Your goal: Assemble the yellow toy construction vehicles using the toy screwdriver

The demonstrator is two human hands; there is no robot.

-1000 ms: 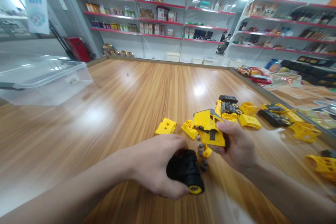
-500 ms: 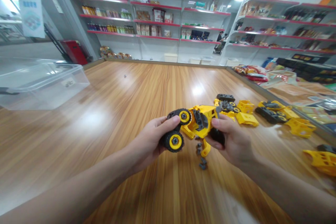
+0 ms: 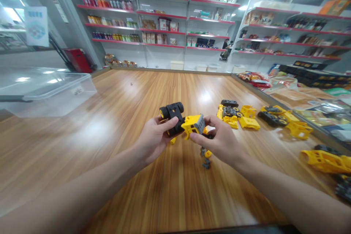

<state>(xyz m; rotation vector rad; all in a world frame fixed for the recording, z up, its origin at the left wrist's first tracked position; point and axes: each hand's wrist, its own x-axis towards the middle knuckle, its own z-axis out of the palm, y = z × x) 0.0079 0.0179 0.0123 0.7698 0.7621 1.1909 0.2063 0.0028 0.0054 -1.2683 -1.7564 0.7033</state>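
Note:
My left hand (image 3: 155, 137) is closed around a black toy truck chassis (image 3: 173, 110) with yellow-hubbed wheels, its thumb pressed on the flat plate. Between the thumb and fingers of my right hand (image 3: 219, 135) is a yellow toy truck cab (image 3: 193, 122) with a grey ribbed panel. Cab and chassis meet in front of me above the table; whether they are joined I cannot tell. Just below my right hand lie small grey and yellow pieces (image 3: 206, 162) on the wood.
Several yellow and black toy vehicle parts (image 3: 249, 122) lie to the right, with a yellow toy body (image 3: 320, 161) nearer me. A clear plastic bin (image 3: 55, 97) stands at the left. Bagged goods (image 3: 287, 91) lie beyond the right table edge. Stocked shelves (image 3: 161, 14) line the back.
The toy truck has been turned over, so the flat black chassis plate now shows in place of the wheel hubs. My right hand has shifted left and now grips the cab near its grey panel.

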